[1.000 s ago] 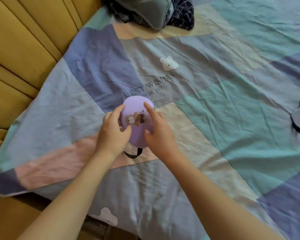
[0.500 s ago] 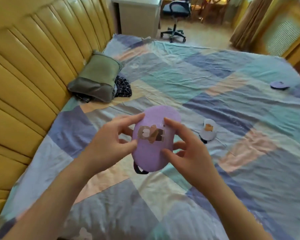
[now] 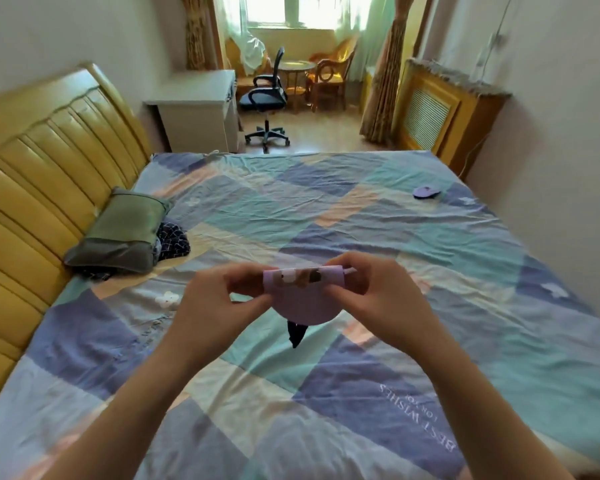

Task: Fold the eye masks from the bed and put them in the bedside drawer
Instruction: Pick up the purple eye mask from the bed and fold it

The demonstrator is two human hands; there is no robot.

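A purple eye mask with a small cartoon print is held up in the air over the bed, folded so its top edge is straight. My left hand pinches its left end and my right hand pinches its right end. A dark strap hangs below the mask. A second purple eye mask lies on the bedspread at the far right. The bedside drawer is not in view.
The bed has a patchwork spread in blue, teal and peach. A yellow padded headboard runs along the left. A green pillow lies by it on dark checked cloth. Beyond the bed stand a white desk and an office chair.
My head has lifted, so the view now takes in the far room. The mask went from upright and oval to folded, with its straight edge on top, still held by both hands.
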